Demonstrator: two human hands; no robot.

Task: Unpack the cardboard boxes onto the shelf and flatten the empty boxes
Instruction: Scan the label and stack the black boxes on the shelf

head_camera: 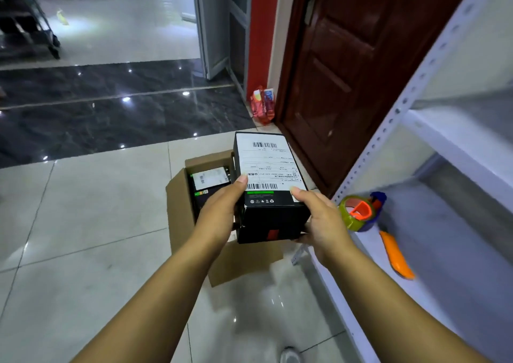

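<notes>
While black box (270, 190) sits lifted above open cardboard box (222, 223) on floor, left hand (219, 212) and right hand (324, 221) clamp opposite sides, thumbs on top; two-sided grip likely for carry to shelf (444, 237).

Free room and obstacles around the shelf

The lower board of the shelf (433, 254) lies bare behind and inward of the tape dispenser (361, 212) and orange knife (397, 254), both near its front edge. The perforated upright (388, 129) bounds the opening; the open cardboard box (180, 218) stands on the floor just beside the shelf.
</notes>
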